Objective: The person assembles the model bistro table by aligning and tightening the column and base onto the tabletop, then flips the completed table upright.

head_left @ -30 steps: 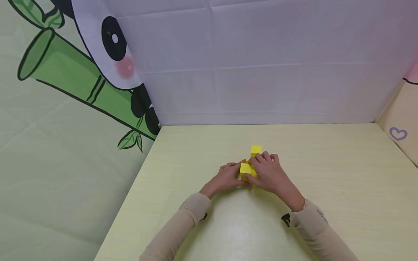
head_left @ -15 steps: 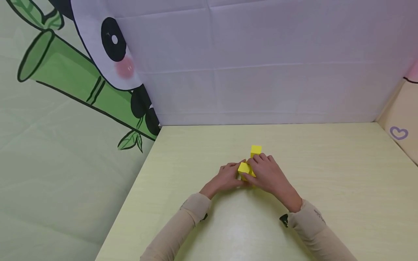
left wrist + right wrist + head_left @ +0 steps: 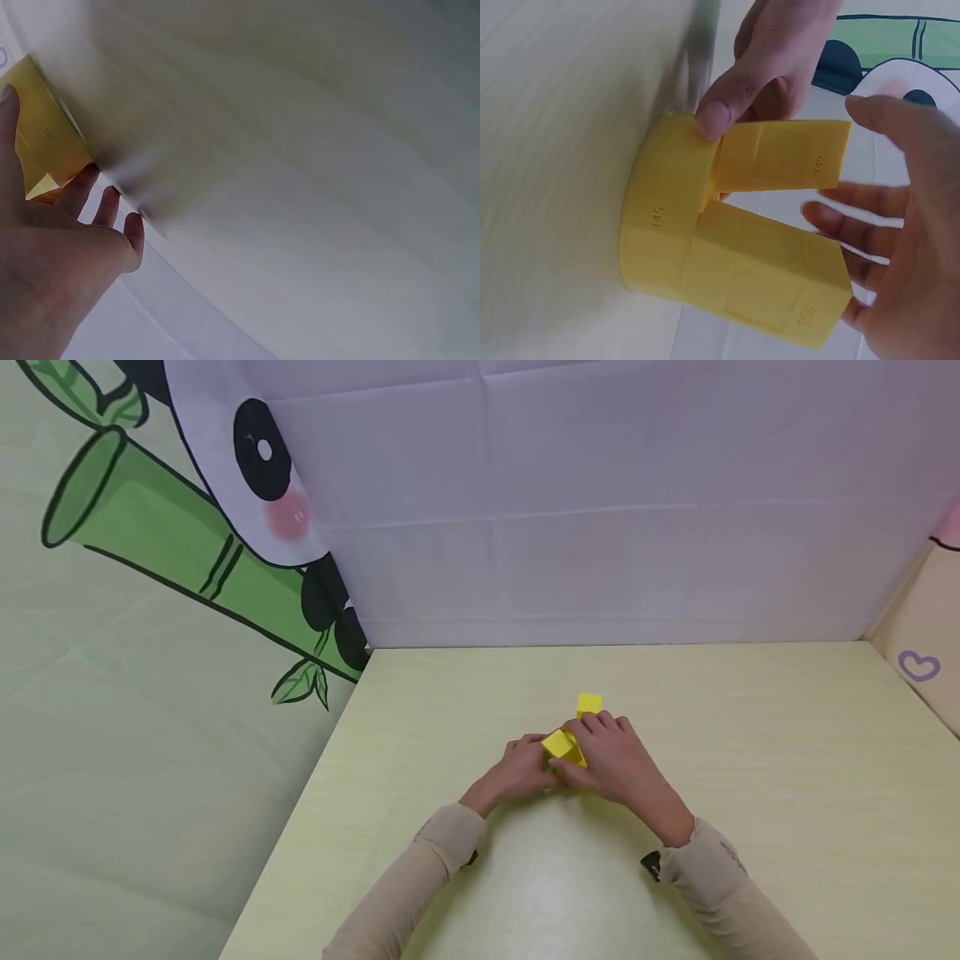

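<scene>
A yellow plastic assembly stands on the table, its curved base piece marked 145. Two yellow blocks rise from it: a narrower block marked 149 on the left hand's side, and a thicker block farther away, whose top shows behind the right hand. My left hand grips the base, thumb on its edge; in the left wrist view its fingers lie against a yellow side marked 146. My right hand pinches the nearer block, seen turned at an angle in the head view.
The pale wooden table extends around both hands. A white cloth backdrop rises at its far edge, with a printed panda and green bamboo at the left. Another printed panel borders the right side.
The nearer yellow block has turned and shifted slightly left in the right hand's fingers, which moved a little left with it. The left hand and the farther block have hardly moved.
</scene>
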The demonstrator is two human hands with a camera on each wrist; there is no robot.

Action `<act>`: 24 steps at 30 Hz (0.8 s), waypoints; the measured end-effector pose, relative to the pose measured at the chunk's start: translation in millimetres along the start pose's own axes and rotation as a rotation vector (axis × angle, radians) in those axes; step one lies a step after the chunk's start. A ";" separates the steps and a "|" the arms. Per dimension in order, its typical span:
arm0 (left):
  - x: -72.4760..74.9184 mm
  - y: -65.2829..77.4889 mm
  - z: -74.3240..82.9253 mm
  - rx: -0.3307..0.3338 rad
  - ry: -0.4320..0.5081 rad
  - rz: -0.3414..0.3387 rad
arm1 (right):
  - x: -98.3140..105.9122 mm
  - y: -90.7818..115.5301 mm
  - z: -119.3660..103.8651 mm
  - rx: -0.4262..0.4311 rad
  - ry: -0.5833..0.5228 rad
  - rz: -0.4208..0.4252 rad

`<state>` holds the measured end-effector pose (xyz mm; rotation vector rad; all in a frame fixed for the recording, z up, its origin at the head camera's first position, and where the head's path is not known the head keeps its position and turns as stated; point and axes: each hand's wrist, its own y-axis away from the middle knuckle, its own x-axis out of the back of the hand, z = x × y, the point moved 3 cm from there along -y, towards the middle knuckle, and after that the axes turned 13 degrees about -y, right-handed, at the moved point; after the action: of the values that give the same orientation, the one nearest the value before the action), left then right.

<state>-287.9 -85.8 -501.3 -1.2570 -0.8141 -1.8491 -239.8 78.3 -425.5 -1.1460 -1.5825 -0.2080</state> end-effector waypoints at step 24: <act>2.0 1.3 -0.3 0.018 0.002 0.009 | -6.9 -6.4 4.0 0.013 -0.002 0.005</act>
<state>-287.4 -87.3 -499.3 -1.2450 -0.8208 -1.8315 -247.9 73.9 -430.0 -1.1401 -1.5800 -0.1930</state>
